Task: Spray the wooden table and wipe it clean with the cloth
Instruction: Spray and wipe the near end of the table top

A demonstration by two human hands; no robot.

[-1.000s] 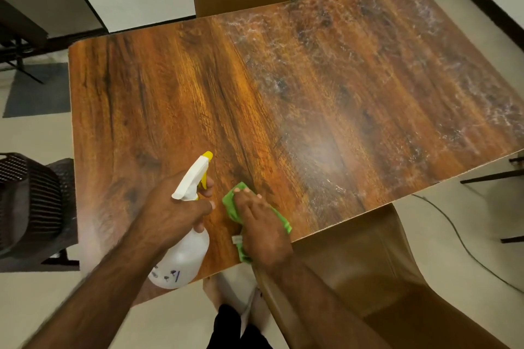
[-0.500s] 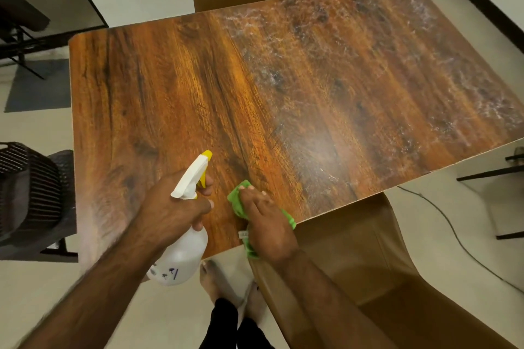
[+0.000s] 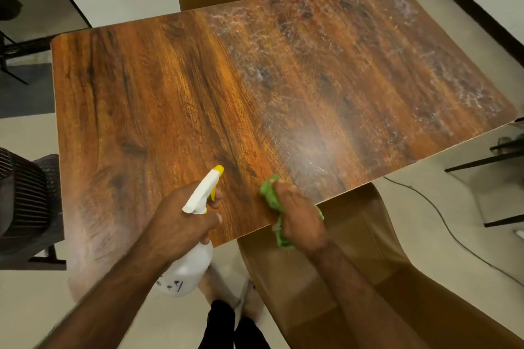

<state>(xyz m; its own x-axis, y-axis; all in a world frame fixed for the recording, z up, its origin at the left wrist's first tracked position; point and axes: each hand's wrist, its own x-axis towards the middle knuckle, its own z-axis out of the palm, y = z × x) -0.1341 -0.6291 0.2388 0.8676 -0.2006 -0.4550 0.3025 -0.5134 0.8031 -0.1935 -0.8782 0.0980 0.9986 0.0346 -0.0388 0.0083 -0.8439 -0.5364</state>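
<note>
left hand (image 3: 181, 221) grips white spray bottle (image 3: 187, 266), yellow nozzle | dark marks on bottle unreadable | right hand (image 3: 300, 218) clutches green cloth (image 3: 269, 193) at near edge of wooden table (image 3: 283, 79)

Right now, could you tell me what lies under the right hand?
A green cloth lies under the right hand, at the near edge of the wooden table. Its ends show; its middle and the wood beneath are covered.

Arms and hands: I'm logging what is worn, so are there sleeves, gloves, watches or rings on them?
No sleeves show: the left forearm and right forearm are bare to the picture's edge. The left hand and right hand wear no gloves; no watch, band or ring shows. The left forearm is blurred.
</note>
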